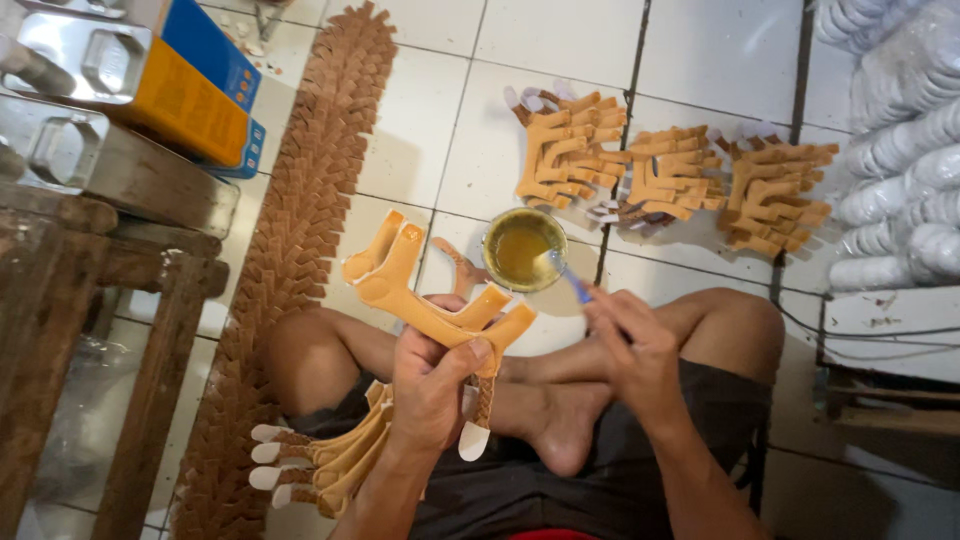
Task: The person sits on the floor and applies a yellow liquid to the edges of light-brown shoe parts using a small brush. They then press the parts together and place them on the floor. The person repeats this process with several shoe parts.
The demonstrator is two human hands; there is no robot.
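Three strap piles [668,172], one glue pot [523,249]

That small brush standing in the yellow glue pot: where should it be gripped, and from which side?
Judging by its pose, take the brush by its blue handle end, which leans out over the glue pot's lower right rim toward the right hand. Come from that side, fingers pinching the bare handle above the rim; the bristle end sits in the glue.

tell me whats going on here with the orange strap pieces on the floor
A person sits cross-legged on a tiled floor. Their left hand grips a bunch of tan Y-shaped sandal straps. Their right hand holds a blue-handled brush dipped at a small tin of yellowish glue. More straps lie in piles beyond the tin and beside their knee.
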